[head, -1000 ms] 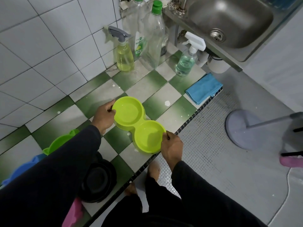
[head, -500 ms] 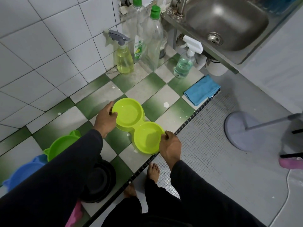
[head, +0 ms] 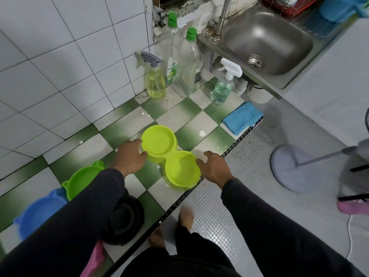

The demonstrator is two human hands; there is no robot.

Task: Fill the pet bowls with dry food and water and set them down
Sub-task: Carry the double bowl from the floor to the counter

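Black round bowl (head: 124, 220): nearest, low on the green and white checked tile ledge (head: 199, 124), partly under the left sleeve.
Blue bowl (head: 38, 212) and green bowl with little ears (head: 83, 179): just past it, to the left.
Lime green plastic double pet bowl (head: 169, 156): down flat on the ledge now, near its front edge, both cups looking shiny and empty of dry food.
Left hand (head: 130, 155): fingers loosened and spread, tips just touching the far cup's rim, no longer wrapped on it.
Right hand (head: 214, 166): fingers straight and apart, beside the near cup, grip let go.
Meaning: double bowl set down, filling likely next.
Blue folded cloth (head: 242, 117): farther right.
Clear bottle with green cap (head: 173, 56): lime picture on label, writing too blurred to read.
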